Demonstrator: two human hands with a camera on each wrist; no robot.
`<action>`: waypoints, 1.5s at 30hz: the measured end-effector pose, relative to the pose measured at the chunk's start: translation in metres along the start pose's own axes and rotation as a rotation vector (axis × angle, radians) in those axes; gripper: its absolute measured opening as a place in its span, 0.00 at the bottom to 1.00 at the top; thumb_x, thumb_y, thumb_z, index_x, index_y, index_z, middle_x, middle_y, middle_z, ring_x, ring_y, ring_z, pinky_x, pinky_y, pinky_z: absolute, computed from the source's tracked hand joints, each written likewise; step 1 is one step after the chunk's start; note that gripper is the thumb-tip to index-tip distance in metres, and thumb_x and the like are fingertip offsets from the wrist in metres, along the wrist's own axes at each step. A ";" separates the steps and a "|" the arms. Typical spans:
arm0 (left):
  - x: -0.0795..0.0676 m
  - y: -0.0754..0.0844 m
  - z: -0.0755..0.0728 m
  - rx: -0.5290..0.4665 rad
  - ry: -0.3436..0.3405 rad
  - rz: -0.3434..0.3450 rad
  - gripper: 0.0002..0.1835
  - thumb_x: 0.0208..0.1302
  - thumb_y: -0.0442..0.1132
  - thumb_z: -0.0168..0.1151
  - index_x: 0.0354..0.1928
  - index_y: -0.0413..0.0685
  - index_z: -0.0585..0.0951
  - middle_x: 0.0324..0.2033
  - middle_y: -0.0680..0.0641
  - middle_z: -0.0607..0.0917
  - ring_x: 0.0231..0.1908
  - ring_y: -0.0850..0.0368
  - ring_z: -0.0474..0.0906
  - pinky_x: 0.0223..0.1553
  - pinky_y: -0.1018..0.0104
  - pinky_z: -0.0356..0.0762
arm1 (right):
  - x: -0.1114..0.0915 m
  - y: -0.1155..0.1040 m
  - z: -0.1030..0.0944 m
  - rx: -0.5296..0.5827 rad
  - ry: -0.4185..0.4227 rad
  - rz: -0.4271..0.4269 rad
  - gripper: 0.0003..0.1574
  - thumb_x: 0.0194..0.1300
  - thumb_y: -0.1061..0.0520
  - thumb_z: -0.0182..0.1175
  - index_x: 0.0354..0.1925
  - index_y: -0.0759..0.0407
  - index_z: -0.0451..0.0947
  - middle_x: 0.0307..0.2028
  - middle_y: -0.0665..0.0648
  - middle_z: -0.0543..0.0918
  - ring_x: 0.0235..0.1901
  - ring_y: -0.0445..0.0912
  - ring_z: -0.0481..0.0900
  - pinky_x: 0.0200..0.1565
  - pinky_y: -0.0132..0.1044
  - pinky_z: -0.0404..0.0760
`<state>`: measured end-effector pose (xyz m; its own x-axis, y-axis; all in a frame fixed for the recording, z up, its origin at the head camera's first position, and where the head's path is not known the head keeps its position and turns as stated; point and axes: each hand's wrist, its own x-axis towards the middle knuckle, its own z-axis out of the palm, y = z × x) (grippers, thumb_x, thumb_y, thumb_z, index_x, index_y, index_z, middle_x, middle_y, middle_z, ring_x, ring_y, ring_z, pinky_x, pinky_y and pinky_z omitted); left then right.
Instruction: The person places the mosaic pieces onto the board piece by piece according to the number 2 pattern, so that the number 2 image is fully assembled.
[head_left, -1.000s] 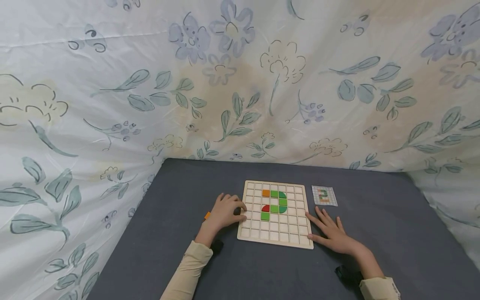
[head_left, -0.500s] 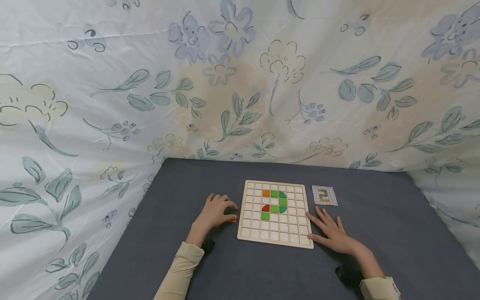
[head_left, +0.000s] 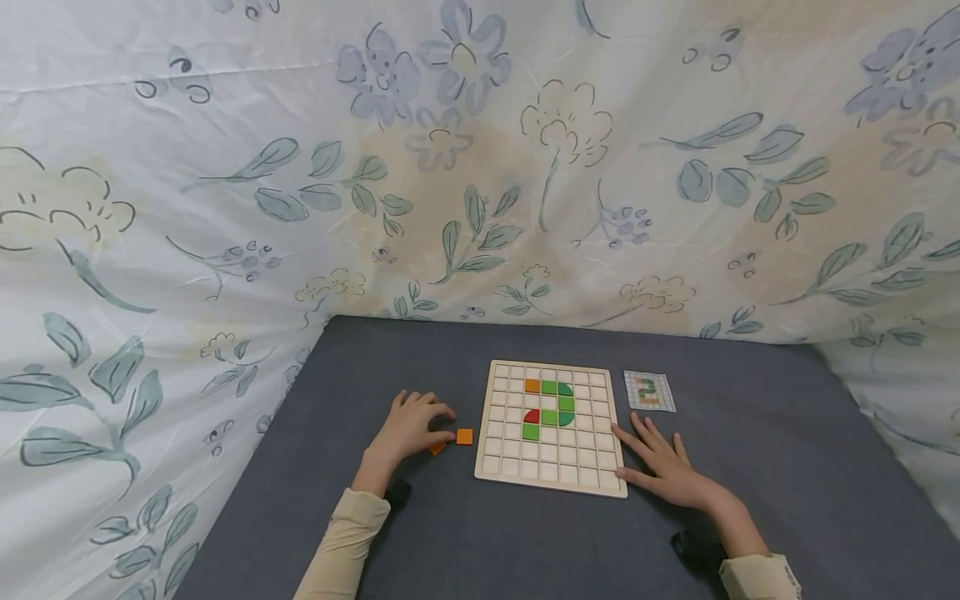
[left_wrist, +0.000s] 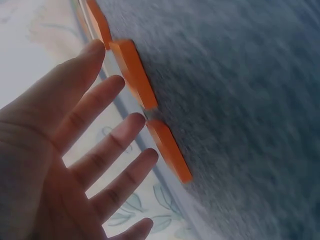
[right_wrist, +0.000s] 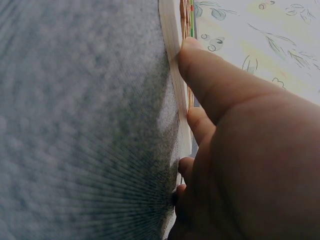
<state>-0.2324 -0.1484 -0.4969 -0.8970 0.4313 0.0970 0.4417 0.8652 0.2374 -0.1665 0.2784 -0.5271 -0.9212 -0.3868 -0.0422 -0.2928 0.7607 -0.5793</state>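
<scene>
My left hand (head_left: 408, 429) hovers left of the board with its fingers spread. In the left wrist view its fingertips lie close to several orange square tiles, one by the thumb (left_wrist: 75, 72). One orange tile (head_left: 465, 437) lies flat between this hand and the board; another orange tile (head_left: 437, 448) peeks out under the thumb. The wooden grid board (head_left: 528, 472) carries an orange square, several green pieces and a red rounded piece (head_left: 532, 417) in a curved pattern. My right hand (head_left: 663, 468) rests with fingers spread, thumb and a fingertip touching the board's right edge.
A small printed card (head_left: 649, 392) with a coloured grid pattern lies right of the board's upper corner. Dark grey cloth (head_left: 555, 550) covers the table. A floral curtain (head_left: 480, 167) hangs behind and along the left side.
My left hand has drawn back leftward from the board's left edge, uncovering an orange tile beside the board. The right hand and the board have stayed in place.
</scene>
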 end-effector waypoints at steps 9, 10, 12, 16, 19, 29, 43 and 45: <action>-0.008 -0.011 -0.007 -0.005 -0.009 -0.040 0.16 0.50 0.54 0.69 0.42 0.60 0.84 0.39 0.52 0.78 0.46 0.49 0.72 0.64 0.35 0.50 | 0.000 0.000 -0.001 0.007 -0.004 -0.001 0.43 0.63 0.42 0.56 0.71 0.52 0.54 0.71 0.70 0.43 0.68 0.70 0.36 0.56 0.75 0.28; -0.008 -0.012 -0.007 -0.002 -0.007 -0.043 0.16 0.50 0.54 0.69 0.42 0.60 0.84 0.39 0.52 0.78 0.45 0.49 0.72 0.63 0.35 0.51 | 0.000 0.000 -0.001 0.011 -0.005 -0.001 0.43 0.63 0.42 0.56 0.71 0.52 0.54 0.71 0.70 0.43 0.68 0.70 0.36 0.56 0.75 0.28; -0.010 -0.015 -0.008 0.005 -0.010 -0.050 0.16 0.50 0.54 0.69 0.42 0.60 0.84 0.39 0.52 0.78 0.45 0.49 0.72 0.63 0.35 0.51 | 0.000 0.000 -0.001 0.012 -0.006 -0.001 0.43 0.63 0.42 0.56 0.71 0.52 0.54 0.71 0.70 0.43 0.68 0.70 0.36 0.56 0.75 0.27; -0.012 -0.019 -0.010 0.017 -0.018 -0.064 0.16 0.50 0.55 0.68 0.41 0.61 0.84 0.39 0.52 0.79 0.45 0.49 0.72 0.63 0.35 0.50 | 0.000 0.000 -0.001 0.009 -0.004 -0.003 0.43 0.63 0.42 0.56 0.71 0.51 0.54 0.70 0.70 0.43 0.68 0.70 0.36 0.56 0.75 0.28; -0.014 -0.023 -0.012 0.021 -0.023 -0.071 0.16 0.50 0.54 0.68 0.41 0.61 0.84 0.39 0.52 0.79 0.45 0.48 0.72 0.63 0.35 0.51 | -0.001 -0.001 -0.002 0.011 0.001 -0.006 0.43 0.63 0.42 0.56 0.71 0.51 0.54 0.70 0.70 0.43 0.68 0.70 0.36 0.56 0.75 0.28; -0.022 -0.034 -0.016 -0.020 -0.027 -0.084 0.17 0.49 0.53 0.69 0.42 0.60 0.84 0.43 0.51 0.79 0.47 0.47 0.72 0.63 0.36 0.54 | -0.002 -0.005 -0.004 0.006 0.006 -0.008 0.42 0.63 0.43 0.56 0.70 0.51 0.54 0.70 0.71 0.44 0.68 0.70 0.37 0.57 0.75 0.28; -0.026 -0.039 -0.017 -0.038 -0.035 -0.075 0.14 0.49 0.47 0.71 0.41 0.59 0.84 0.40 0.53 0.78 0.46 0.48 0.72 0.57 0.38 0.63 | -0.001 -0.002 -0.002 0.020 -0.003 -0.009 0.43 0.63 0.43 0.56 0.71 0.52 0.53 0.70 0.70 0.43 0.68 0.70 0.35 0.57 0.74 0.27; -0.026 -0.039 -0.017 -0.039 -0.032 -0.073 0.14 0.49 0.46 0.71 0.40 0.59 0.84 0.40 0.53 0.78 0.46 0.48 0.72 0.57 0.39 0.63 | -0.001 -0.001 -0.002 0.018 -0.005 -0.004 0.43 0.63 0.43 0.56 0.71 0.51 0.53 0.71 0.70 0.43 0.68 0.70 0.35 0.57 0.74 0.27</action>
<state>-0.2269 -0.1975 -0.4924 -0.9255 0.3757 0.0469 0.3733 0.8844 0.2802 -0.1657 0.2786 -0.5250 -0.9188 -0.3922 -0.0444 -0.2914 0.7499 -0.5940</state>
